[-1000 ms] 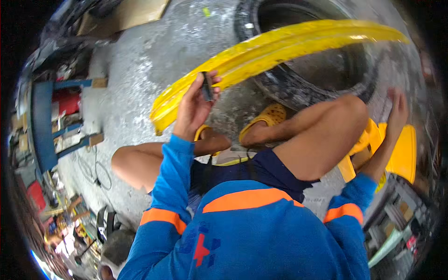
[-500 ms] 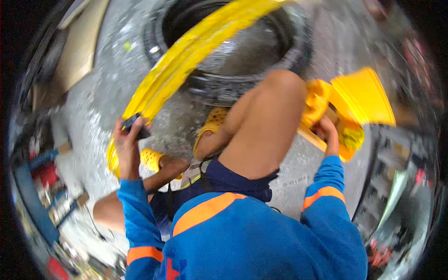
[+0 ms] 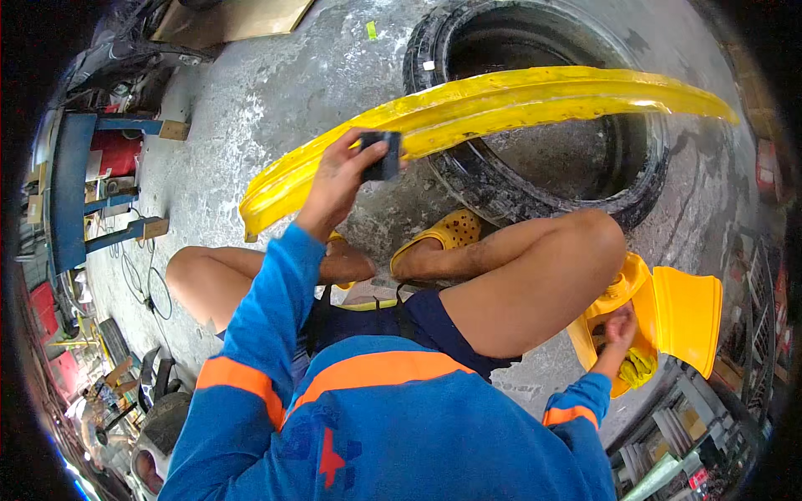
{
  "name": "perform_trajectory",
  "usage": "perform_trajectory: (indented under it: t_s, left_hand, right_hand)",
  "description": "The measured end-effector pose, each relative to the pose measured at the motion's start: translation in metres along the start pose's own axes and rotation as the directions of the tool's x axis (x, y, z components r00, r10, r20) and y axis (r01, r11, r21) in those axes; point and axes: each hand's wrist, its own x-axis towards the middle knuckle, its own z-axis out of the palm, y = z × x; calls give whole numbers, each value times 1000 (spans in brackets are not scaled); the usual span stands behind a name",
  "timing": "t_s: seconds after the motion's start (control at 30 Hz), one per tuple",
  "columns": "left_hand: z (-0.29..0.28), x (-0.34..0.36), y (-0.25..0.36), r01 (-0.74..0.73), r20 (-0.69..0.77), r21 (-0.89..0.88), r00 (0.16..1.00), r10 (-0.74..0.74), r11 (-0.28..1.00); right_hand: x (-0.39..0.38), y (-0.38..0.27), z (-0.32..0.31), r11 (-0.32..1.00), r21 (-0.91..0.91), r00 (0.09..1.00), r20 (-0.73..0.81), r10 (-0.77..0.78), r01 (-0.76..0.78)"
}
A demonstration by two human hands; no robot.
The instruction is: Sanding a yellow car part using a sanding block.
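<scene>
My left hand (image 3: 338, 171) grips a small black block (image 3: 383, 164) at the near edge of a long, curved yellow plastic piece (image 3: 518, 113). That piece spans a black tire (image 3: 541, 192) lying on the concrete. At my right, past my raised knee, my right hand (image 3: 616, 330) reaches with curled fingers into a yellow container (image 3: 685, 317) with a flap-like panel; what it grasps, if anything, is hidden. A bunched yellow-green item (image 3: 637, 367) lies in the container beside that hand.
I sit on a concrete floor in yellow clogs (image 3: 451, 230). A blue metal stand (image 3: 75, 188) and cables (image 3: 154, 296) are at the left, a cardboard sheet (image 3: 234, 21) at the top left. Metal parts (image 3: 681, 426) lie at the lower right, clutter (image 3: 109, 401) at the lower left.
My right hand has moved from beside my knee down into the yellow container. My left hand keeps the black block by the long piece. The view has swung right and back.
</scene>
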Motion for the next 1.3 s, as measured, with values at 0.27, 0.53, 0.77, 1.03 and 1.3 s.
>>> perform_trajectory:
  t_s: [0.27, 0.53, 0.77, 1.03, 1.3]
  left_hand:
    - [169, 108, -29, -17, 235, -165, 970, 56, 986]
    - [163, 168, -50, 203, 219, -496, 970, -105, 844]
    - [-15, 53, -5, -507, 154, 753, 756, 637, 420]
    - [-87, -36, -42, -464, 263, 848, 788, 556, 255]
    - [-93, -31, -57, -492, 150, 792, 731, 665, 361]
  right_hand:
    - [1, 37, 364, 720, -553, 902, 169, -397, 420]
    - [138, 251, 573, 162, -982, 872, 165, 461, 100]
    - [266, 341, 592, -402, -561, 667, 717, 200, 724]
    - [301, 403, 574, -608, -260, 513, 809, 287, 750]
    - [312, 393, 583, -655, -322, 604, 754, 259, 684]
